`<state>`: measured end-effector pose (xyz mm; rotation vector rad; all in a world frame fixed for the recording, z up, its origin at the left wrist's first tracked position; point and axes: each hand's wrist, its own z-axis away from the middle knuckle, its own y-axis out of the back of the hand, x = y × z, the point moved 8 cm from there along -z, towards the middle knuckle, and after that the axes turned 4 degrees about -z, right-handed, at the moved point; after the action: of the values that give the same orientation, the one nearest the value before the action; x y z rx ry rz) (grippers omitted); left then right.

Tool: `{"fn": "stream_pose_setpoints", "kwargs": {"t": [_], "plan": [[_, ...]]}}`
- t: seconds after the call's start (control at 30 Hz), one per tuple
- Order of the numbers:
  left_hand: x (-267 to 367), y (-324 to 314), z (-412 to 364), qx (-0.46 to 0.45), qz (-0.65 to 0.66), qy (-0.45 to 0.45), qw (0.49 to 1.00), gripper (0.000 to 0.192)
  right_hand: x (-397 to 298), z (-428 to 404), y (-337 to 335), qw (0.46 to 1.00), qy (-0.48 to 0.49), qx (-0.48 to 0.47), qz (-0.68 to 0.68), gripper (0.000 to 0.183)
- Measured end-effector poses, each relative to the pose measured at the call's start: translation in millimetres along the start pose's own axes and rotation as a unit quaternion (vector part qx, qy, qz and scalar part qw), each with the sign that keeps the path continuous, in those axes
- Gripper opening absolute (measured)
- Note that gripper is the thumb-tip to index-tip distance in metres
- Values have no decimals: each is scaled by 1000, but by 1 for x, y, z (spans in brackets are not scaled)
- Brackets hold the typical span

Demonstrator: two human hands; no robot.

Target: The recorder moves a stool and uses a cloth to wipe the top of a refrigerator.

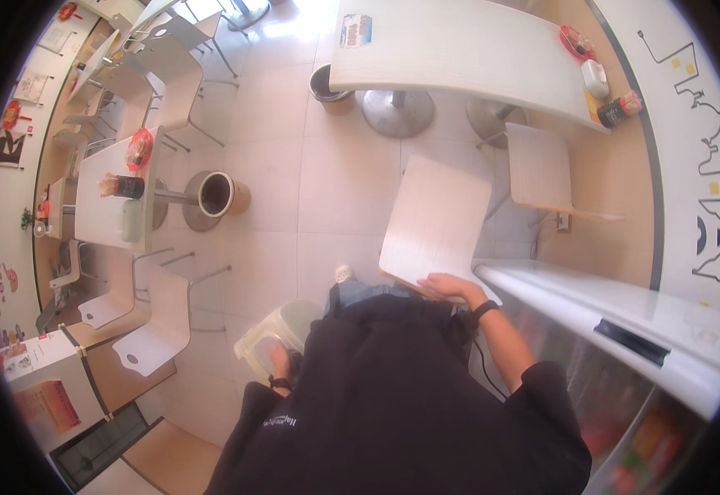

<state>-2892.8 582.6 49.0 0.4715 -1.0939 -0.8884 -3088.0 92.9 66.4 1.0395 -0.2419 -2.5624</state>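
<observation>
A chair with a pale wood-look seat (437,213) stands just in front of me, to the right of the middle. My right hand (450,286) rests on its near edge; whether the fingers grip it is not clear. Low on my left is a translucent pale plastic stool or container (273,328) with an opening in its top. My left hand (281,362) is at that opening, partly hidden by my dark shirt, and its fingers cannot be made out.
A long white table (459,55) crosses the top right, with a waste bin (333,93) at its left end. Another table (103,204), a bin (216,197) and several chairs stand left. A white glass-fronted appliance (613,322) is close on my right.
</observation>
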Motion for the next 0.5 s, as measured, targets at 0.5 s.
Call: {"fn": "stream_pose_setpoints", "kwargs": {"t": [0.5], "plan": [[-77, -67, 44, -55, 85, 123, 987, 47, -7, 15, 30, 994, -80, -71, 13, 67]]}}
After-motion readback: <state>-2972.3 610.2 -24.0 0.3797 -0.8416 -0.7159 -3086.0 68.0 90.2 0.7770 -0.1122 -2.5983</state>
